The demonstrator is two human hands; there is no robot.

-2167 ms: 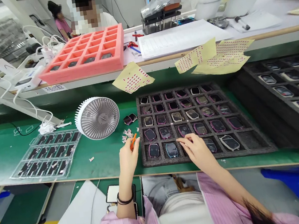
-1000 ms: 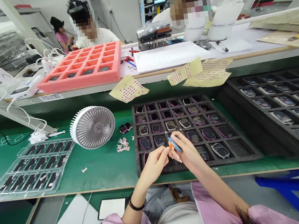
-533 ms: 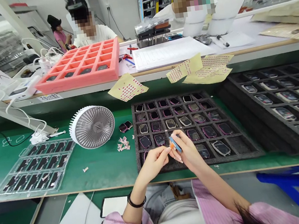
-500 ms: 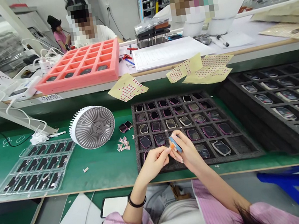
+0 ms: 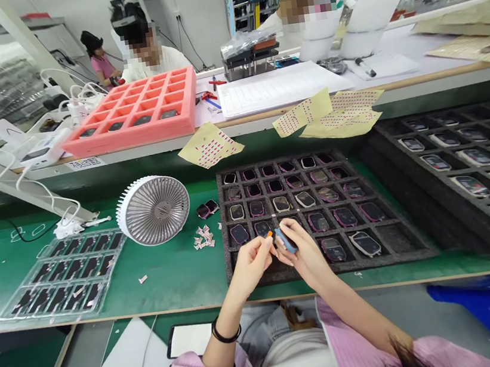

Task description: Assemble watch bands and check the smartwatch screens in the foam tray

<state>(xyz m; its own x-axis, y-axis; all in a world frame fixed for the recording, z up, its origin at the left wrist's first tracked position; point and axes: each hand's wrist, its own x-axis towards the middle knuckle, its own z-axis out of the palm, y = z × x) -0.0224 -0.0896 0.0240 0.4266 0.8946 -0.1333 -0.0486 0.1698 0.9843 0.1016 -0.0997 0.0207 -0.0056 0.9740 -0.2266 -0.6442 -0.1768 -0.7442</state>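
My left hand pinches a small orange tab between thumb and fingertips. Just to its right, my right hand is closed around a small blue watch case, held tilted; its front is mostly hidden by my fingers. A narrow gap separates the orange tab from the case. Both hands are above the front of a black foam tray whose compartments hold several watch cases, among them a silver-rimmed one and a purple-rimmed one. My hands hide part of its front row.
A white fan stands left of the tray, near two loose watch cases and small pale tabs. A clear plastic tray holds black parts. At right is another foam tray. Yellow sticker sheets hang from the shelf.
My left hand has drawn the orange tab slightly left and up, away from the blue watch case. The case has turned a little in my right hand.
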